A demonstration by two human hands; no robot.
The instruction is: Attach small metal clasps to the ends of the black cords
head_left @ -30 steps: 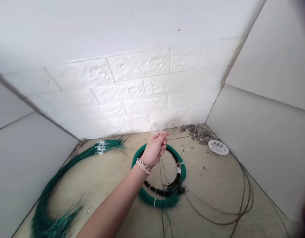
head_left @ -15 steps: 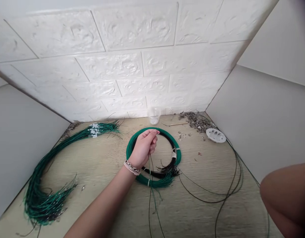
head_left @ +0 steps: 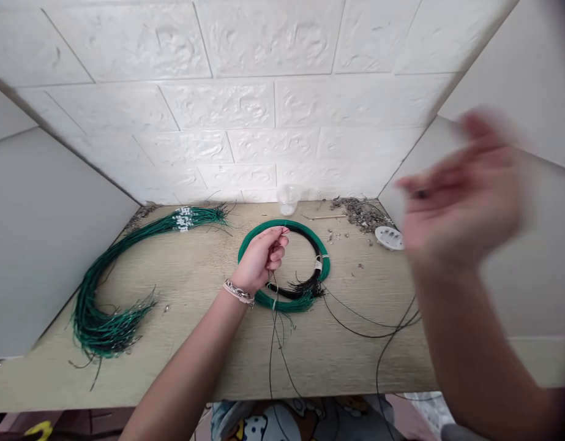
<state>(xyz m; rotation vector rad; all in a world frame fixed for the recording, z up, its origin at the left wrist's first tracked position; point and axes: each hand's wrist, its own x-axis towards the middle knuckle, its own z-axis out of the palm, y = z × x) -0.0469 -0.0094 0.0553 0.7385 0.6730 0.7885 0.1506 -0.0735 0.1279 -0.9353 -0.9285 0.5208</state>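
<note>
My left hand (head_left: 265, 254) is closed in a pinch on a thin dark cord (head_left: 271, 355), whose strands hang down past the table edge. Under that hand lies a round coil of green cords (head_left: 246, 242) with a ring of black cords (head_left: 316, 244) inside it. White ties and a small white label hold the coils. Raised at the right is my right hand (head_left: 466, 202), smeared by motion, with its fingers bent. Whether it holds anything cannot be made out.
A long bundle of green cords (head_left: 87, 300) curves along the left side. Behind the coil stands a clear plastic cup (head_left: 288, 201). Small metal pieces (head_left: 362, 213) are heaped in the right corner near a white oval dish (head_left: 389, 237) and a thin stick (head_left: 330, 216). Walls enclose three sides.
My right hand has come into view, raised at the right. The view has tipped down, showing the table's front edge and patterned cloth. My left hand keeps its pinch above the coil.
</note>
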